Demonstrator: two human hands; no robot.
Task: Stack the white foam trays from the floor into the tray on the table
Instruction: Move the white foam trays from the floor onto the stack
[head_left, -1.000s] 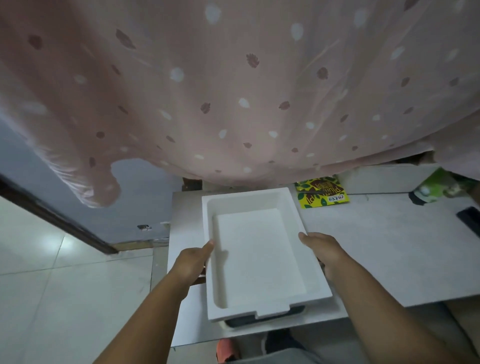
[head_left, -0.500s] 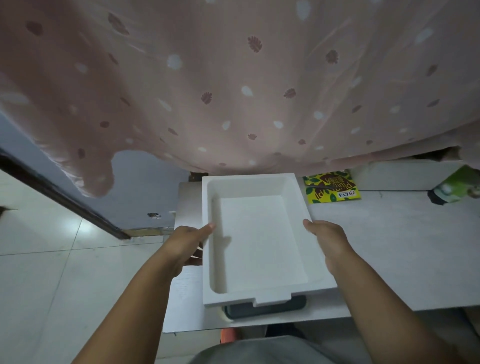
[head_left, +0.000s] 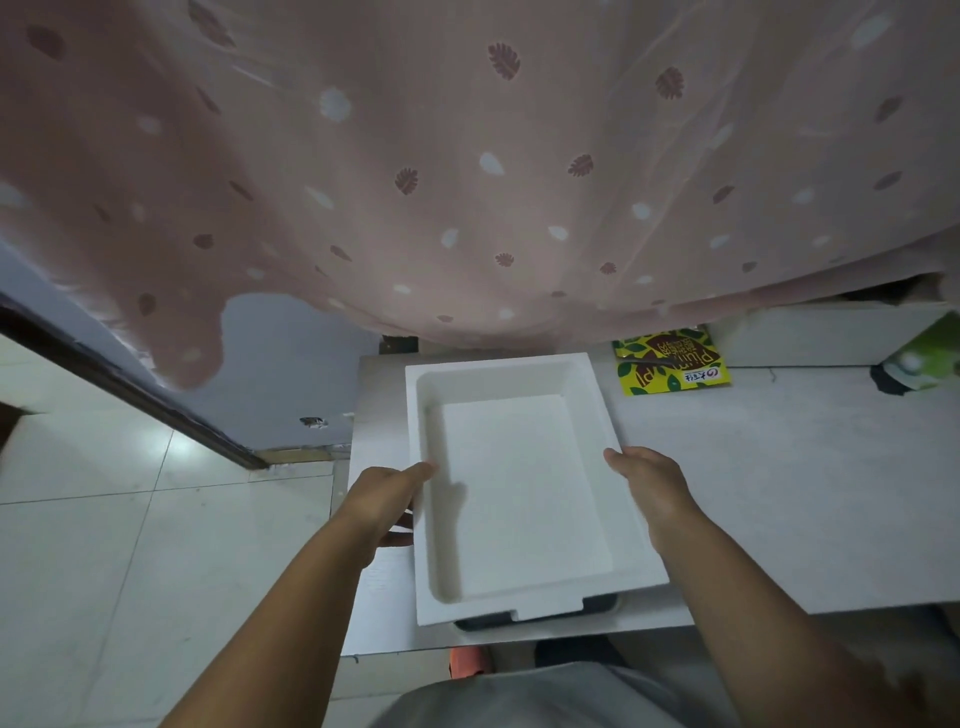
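1. White foam is what both hands are holding: a white foam tray, open side up, over the left end of the table.
2. The left hand grips the tray's left edge, thumb on top of the rim and the other fingers tucked under it.
3. The right hand grips the right edge the same way, thumb up on the rim.
4. A dark tray peeks out from under the near end of the white one. Only a thin strip of it shows, so I cannot tell if the white tray is all the way down inside it or just above it.
5. I think the step now is setting this tray down into the dark one on the table.
6. The next move calls for lining up the edges, pushing the foam down flat, then letting go with both hands.
7. Foam is light and can snap, so a soft push looks best.
8. No other foam trays show on the floor here, so I cannot tell how many are left to pick up.
9. A yellow packet lies on the table just past the tray, out of the way.
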